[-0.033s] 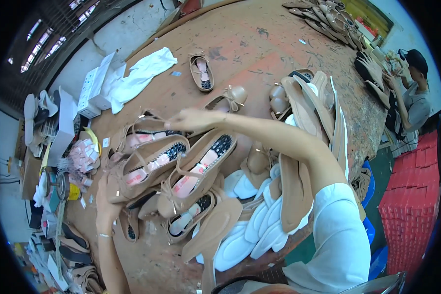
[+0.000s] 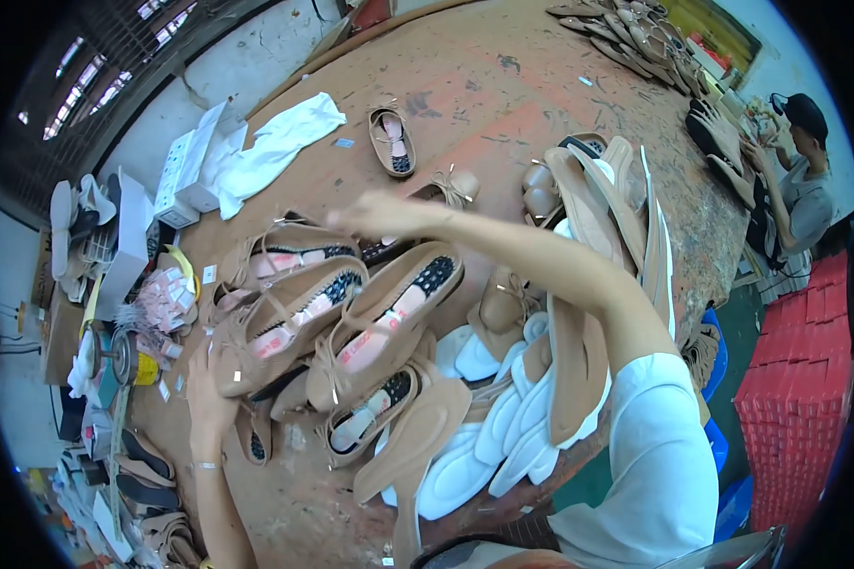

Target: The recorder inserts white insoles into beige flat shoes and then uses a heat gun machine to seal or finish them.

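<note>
Beige flat shoes with thin straps, bows and patterned insoles lie heaped before me. My left hand (image 2: 211,394) rests at the toe of a beige shoe (image 2: 299,318) on the heap's left side, fingers stretched along it and partly hidden. Beside that one lies a second beige shoe (image 2: 389,313), its heel toward the far right. My right hand (image 2: 381,218) reaches across above the far shoes, close to a strapped shoe (image 2: 299,256). Motion smears its fingers, so any grip is unclear. A smaller shoe (image 2: 375,417) lies on the heap's near side.
White-and-beige insoles (image 2: 455,474) are piled right of the shoes. One shoe (image 2: 392,142) stands farther back. At left are a white box (image 2: 185,180), a white cloth (image 2: 285,152) and clutter. A co-worker (image 2: 807,190) sits far right, beyond red stacked boxes (image 2: 792,398).
My right hand has lifted slightly away from the far shoes. The two large shoes in the heap have shifted slightly; my left hand stays at the shoe's toe.
</note>
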A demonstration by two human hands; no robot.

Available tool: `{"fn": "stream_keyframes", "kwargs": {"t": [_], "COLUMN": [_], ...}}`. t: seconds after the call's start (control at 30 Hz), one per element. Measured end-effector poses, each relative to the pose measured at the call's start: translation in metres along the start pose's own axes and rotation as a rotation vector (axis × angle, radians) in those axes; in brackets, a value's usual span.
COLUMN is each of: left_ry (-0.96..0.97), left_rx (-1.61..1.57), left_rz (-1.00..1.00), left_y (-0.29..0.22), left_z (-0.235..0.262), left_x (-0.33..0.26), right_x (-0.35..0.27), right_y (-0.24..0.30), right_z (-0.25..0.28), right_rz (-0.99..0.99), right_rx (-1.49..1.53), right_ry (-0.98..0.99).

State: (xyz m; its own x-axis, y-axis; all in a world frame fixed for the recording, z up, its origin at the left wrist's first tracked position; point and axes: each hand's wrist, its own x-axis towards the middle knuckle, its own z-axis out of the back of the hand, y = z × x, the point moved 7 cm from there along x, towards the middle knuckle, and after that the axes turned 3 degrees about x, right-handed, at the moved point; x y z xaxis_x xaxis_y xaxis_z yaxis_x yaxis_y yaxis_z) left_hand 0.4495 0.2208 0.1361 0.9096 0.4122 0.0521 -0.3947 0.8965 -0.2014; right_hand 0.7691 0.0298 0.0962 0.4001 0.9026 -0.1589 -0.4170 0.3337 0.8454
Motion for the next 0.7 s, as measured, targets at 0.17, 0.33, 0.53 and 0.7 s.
{"fn": "stream_keyframes", "kwargs": {"t": [0.17, 0.33, 0.53, 0.7], "left_ry": [-0.112, -0.204, -0.098, 0.046], "left_rx": [0.036, -0.052, -0.120, -0.189], "left_rz": [0.121, 0.368, 0.500, 0.529], "left_y": [-0.020, -0.007, -0.046, -0.057], "left_z": [0.026, -0.008, -0.076, -0.105], "left_x": [-0.098, -0.225, -0.326, -0.363], "right_x": [-0.102, -0.169, -0.146, -0.174], "right_y": [-0.100, -0.163, -0.183, -0.169], "right_z": [0.167, 0.165, 0.153, 0.173], "right_rz": [-0.440, -0.663, -0.763, -0.640], "right_rx": [-0.596, -0.833, -0.826, -0.121], "right_ry": [-0.658, -0.428, -0.095, 0.056]}}
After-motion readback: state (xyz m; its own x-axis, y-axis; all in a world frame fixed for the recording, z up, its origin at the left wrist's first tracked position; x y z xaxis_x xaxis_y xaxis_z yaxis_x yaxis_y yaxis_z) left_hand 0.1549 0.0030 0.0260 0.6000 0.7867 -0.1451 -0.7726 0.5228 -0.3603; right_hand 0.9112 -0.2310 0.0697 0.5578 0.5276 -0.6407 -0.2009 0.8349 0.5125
